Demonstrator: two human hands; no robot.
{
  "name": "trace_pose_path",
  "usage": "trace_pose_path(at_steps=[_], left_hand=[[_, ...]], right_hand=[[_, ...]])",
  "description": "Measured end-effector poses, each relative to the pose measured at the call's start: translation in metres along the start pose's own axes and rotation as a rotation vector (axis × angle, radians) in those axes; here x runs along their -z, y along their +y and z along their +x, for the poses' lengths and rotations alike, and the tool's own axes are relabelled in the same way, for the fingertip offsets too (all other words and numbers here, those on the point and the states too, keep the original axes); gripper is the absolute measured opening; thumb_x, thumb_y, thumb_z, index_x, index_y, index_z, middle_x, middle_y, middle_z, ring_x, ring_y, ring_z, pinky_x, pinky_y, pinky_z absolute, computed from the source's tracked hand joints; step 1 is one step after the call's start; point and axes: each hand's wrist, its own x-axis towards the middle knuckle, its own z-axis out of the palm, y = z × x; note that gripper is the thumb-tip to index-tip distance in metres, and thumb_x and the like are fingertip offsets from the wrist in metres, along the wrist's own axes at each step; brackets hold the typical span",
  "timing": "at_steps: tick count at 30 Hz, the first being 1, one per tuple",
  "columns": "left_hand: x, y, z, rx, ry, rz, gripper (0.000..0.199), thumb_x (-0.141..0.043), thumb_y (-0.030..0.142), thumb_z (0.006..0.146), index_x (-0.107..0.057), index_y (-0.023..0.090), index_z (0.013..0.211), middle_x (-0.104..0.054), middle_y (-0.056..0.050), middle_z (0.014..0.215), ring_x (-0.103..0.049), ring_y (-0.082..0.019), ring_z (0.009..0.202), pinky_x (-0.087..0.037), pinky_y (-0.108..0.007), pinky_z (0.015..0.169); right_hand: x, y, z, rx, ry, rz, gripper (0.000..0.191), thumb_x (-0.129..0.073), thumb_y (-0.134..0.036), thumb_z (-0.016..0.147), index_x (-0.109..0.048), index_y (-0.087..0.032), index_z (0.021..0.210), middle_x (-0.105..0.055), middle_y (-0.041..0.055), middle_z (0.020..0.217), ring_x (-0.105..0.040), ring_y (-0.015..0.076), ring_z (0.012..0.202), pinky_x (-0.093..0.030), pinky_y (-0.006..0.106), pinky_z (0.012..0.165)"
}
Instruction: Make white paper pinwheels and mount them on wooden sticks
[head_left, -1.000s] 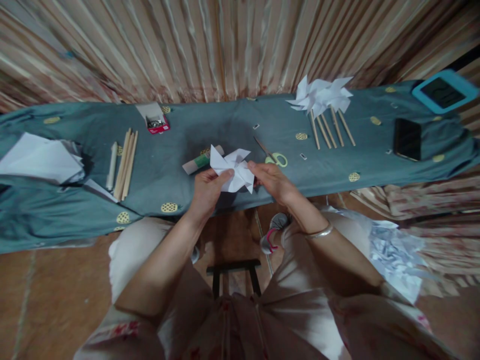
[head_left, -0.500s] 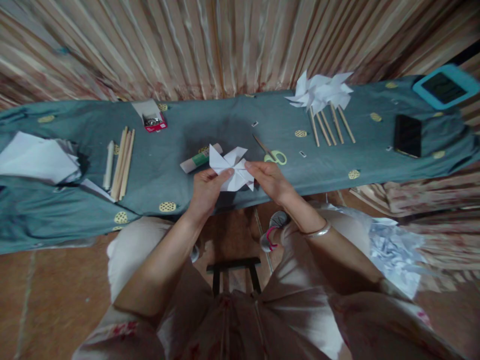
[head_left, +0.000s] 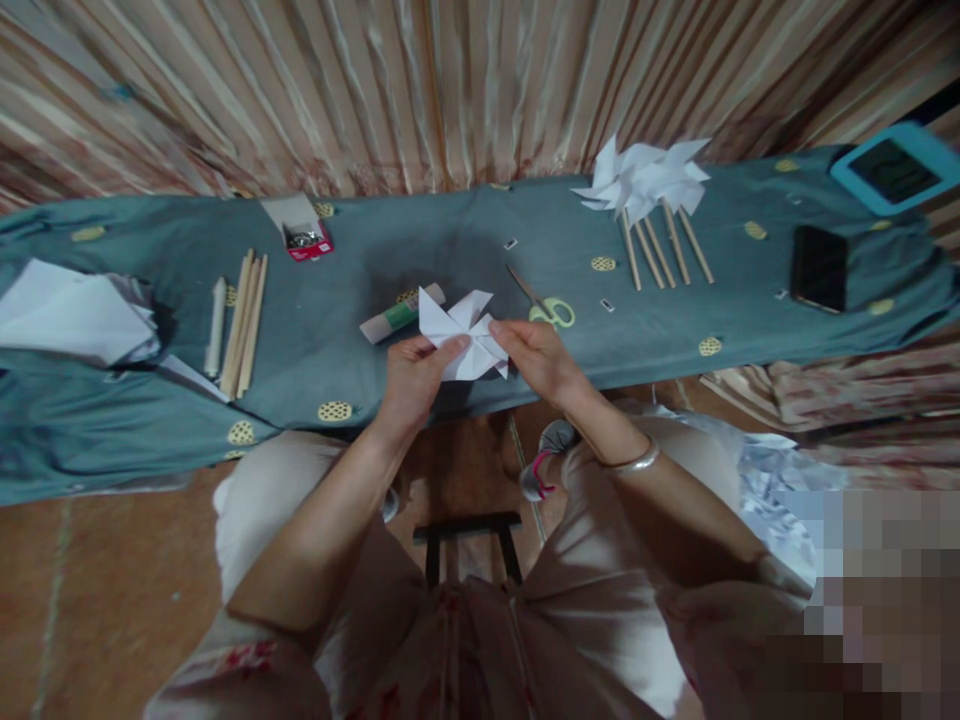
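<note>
Between my two hands is a white paper pinwheel (head_left: 466,318) with folded, pointed blades, held above the front edge of the cloth-covered table. My left hand (head_left: 418,385) pinches its left and lower part, the thumb lying across the middle. Fingers of my right hand (head_left: 538,358) grip a blade on the right side. Just behind the paper lies a glue stick (head_left: 397,318) with a green label. Scissors (head_left: 546,306) with pale green handles rest beyond my right hand.
Finished pinwheels (head_left: 651,180) on wooden sticks lie at the back right, near a black phone (head_left: 819,268) and a blue-framed device (head_left: 892,170). Leftward are loose wooden sticks (head_left: 244,325), a white candle-like stick (head_left: 216,325), a red box (head_left: 308,240) of small metal pieces and stacked paper (head_left: 75,312).
The view has shifted very slightly. Both hands keep their hold on the pinwheel in nearly the same position. A pixelated patch now covers the lower right corner.
</note>
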Motion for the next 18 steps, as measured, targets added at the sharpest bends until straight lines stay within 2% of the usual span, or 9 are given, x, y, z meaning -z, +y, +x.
trace_pose_path(at_steps=[12,18], left_hand=[[0.0014,-0.0018,0.0012,-0.023,-0.032,-0.004,0.033,-0.093,0.041,0.053,-0.078,0.016,0.07,-0.076,-0.003,0.07,-0.065,-0.014,0.06,-0.053,-0.027,0.065],[0.0022,-0.0025,0.0022,-0.013,-0.005,-0.026,0.029,-0.092,0.036,0.054,-0.078,0.017,0.071,-0.077,-0.002,0.071,-0.065,-0.013,0.06,-0.053,-0.026,0.063]], right_hand=[[-0.0023,0.0,0.0003,0.043,-0.001,-0.043,0.061,-0.043,-0.075,0.085,-0.054,-0.02,0.061,-0.051,-0.0016,0.057,-0.044,0.0129,0.059,-0.031,0.028,0.058],[-0.0033,-0.0038,-0.0006,-0.009,-0.002,0.105,0.059,-0.057,-0.076,0.076,-0.052,-0.02,0.058,-0.046,-0.0035,0.058,-0.042,0.0115,0.06,-0.032,0.027,0.058]])
